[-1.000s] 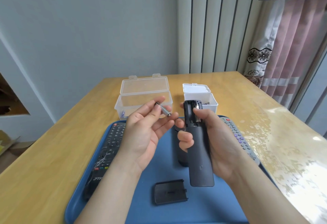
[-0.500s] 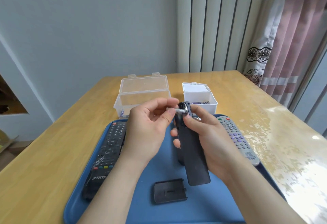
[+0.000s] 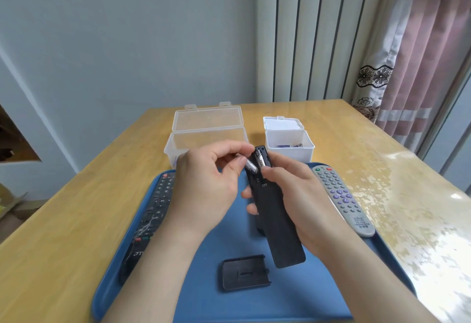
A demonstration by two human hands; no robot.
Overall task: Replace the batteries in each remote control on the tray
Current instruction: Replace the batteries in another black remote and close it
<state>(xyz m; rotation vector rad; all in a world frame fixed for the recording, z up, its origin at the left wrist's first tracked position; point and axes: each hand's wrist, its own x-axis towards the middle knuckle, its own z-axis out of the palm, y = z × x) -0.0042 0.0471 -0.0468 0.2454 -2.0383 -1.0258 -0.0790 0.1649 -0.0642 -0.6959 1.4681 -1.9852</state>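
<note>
Hands: L (image 3: 206, 182) pinches battery (image 3: 251, 166) at open bay of black remote (image 3: 279, 223), which R (image 3: 302, 195) grips above tray (image 3: 293, 299).

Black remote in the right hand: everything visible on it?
Slim matte black plastic remote, back side up, cover off, held above the blue tray, compartment end pointing away. The right hand grips its middle; the open compartment seems to hold one cell. The left hand pinches a silver battery at the compartment's edge.
</note>
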